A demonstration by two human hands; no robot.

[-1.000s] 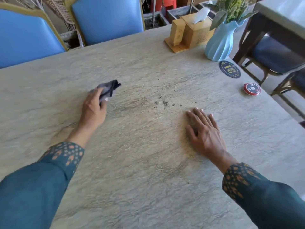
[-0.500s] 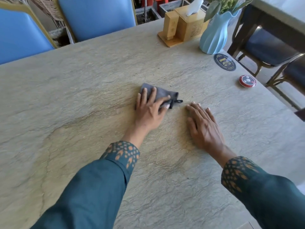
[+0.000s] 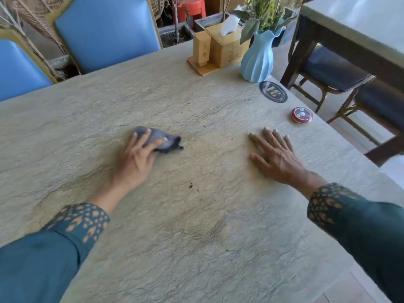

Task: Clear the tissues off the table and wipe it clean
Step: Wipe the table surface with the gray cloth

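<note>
Your left hand presses the cloth flat on the table, fingers spread over the top and thumb hooked at its near edge, so it grips and pushes at once; that spreads the pressure across the wad for wiping. Your right hand lies open, palm down, fingers straight, well apart from the cloth; likely there to brace you while the other arm sweeps. The cloth sits left of table centre, bunched, with a small loop sticking out on its right side. A few dark crumbs lie near you, between the hands, not yet caught, so the wiping looks unfinished. No loose tissues visible on the top; the only tissue sticks out of the wooden box at the far edge, beside the vase. A dark coaster and a red disc sit near the right edge, beyond your right hand, probably kept there out of the wiping path.
</note>
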